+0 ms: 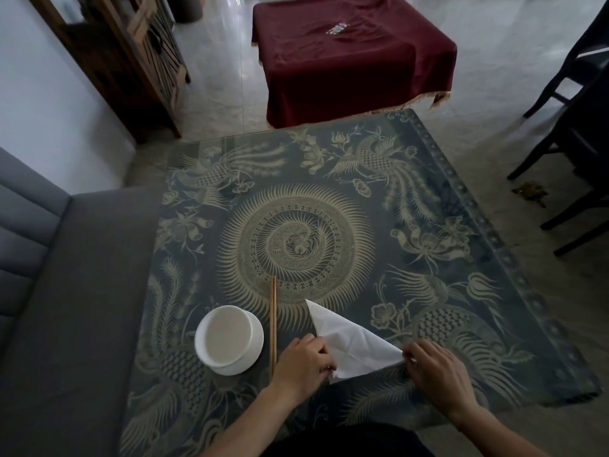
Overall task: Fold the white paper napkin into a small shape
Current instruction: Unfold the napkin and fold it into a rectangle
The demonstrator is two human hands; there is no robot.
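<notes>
White paper napkin (349, 341) lies folded into a triangle on the tabletop (461, 258), close to the near edge, a bit right of centre. One tip points toward the far edge; the other two sit under your hands. Your left hand (304, 362) has its fingers curled down on the napkin's near-left corner, pinning it w/ the tips. Your right hand (438, 371) pinches the right-hand tip betw. thumb and fingers (410, 352), so both hands are closed on the paper. Creases show across the napkin's top layer.

Just left of your left hand, a pair of chopsticks (273, 328) lies straight, running near edge to far edge. Left of those, touching or nearly so, a white bowl (229, 339) sits upright. Tabletop has a dark blue cloth w/ a pale bird-and-flower pattern.
</notes>
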